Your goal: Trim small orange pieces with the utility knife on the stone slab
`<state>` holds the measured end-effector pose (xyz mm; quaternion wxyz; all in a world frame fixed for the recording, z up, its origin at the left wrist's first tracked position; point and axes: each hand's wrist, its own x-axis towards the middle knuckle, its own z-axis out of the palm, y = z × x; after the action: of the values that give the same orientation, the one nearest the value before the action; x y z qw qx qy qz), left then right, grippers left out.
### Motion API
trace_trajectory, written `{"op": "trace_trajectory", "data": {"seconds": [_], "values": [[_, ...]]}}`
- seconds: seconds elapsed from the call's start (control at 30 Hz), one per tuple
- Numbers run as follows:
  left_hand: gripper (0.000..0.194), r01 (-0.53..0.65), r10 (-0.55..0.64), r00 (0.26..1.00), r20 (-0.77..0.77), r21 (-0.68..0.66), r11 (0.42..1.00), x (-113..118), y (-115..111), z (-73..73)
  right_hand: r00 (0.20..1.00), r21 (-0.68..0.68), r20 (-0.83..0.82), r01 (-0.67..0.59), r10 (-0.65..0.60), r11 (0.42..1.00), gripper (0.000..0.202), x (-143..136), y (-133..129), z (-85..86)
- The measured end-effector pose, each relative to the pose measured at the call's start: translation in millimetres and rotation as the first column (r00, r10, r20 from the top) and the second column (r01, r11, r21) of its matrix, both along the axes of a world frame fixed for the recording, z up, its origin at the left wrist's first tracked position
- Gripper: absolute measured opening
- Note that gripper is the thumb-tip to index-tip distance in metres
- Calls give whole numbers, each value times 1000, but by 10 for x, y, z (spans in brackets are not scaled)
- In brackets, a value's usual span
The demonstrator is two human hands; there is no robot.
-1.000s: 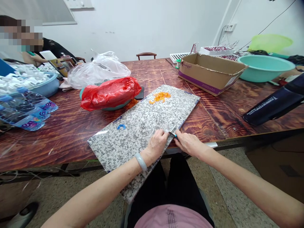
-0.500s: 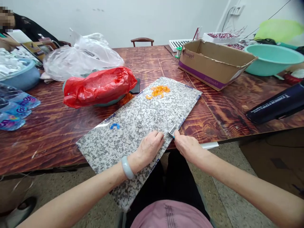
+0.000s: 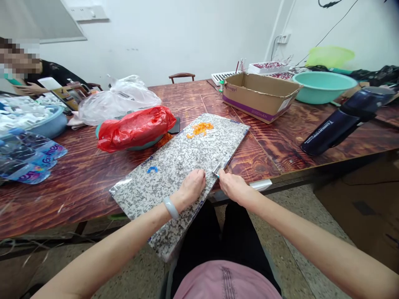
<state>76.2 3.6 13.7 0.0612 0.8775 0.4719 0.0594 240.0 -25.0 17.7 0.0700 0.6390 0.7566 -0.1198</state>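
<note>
Centre of frame: right hand (image 3: 234, 187) grips a metal tool (image 3: 216, 174); left hand (image 3: 190, 187), fingers curled, rests on speckled board (image 3: 174, 160). Orange pieces (image 3: 202, 128) lie upper centre.

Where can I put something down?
On the speckled board, between the orange bits and the blue bits. On the table, between the board and the dark bottle, and, farther back, between the white bag and cardboard box. Crowded: by the left hand and right hand; far left, around the water bottles.
</note>
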Motion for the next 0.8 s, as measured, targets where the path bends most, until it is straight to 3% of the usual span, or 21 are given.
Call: {"op": "trace_trajectory", "data": {"seconds": [0.2, 0.33, 0.53, 0.8], "values": [[11, 4, -4, 987, 162, 1, 1000, -188, 54, -44, 998, 10, -56, 6, -6, 1000, 17, 99, -120, -3], [11, 21, -16, 970, 243, -17, 1000, -119, -12, -69, 989, 34, -138, -41, 46, 999, 21, 268, -118, -90], [11, 3, 10, 961, 277, -47, 999, 2, -36, -75, 960, 75, -280, 45, -22, 996, 20, 539, -44, -199], [13, 0, 8, 960, 279, -29, 1000, 30, -82, -99, 931, 68, -359, 98, -67, 993, 22, 585, 27, -160]]}}
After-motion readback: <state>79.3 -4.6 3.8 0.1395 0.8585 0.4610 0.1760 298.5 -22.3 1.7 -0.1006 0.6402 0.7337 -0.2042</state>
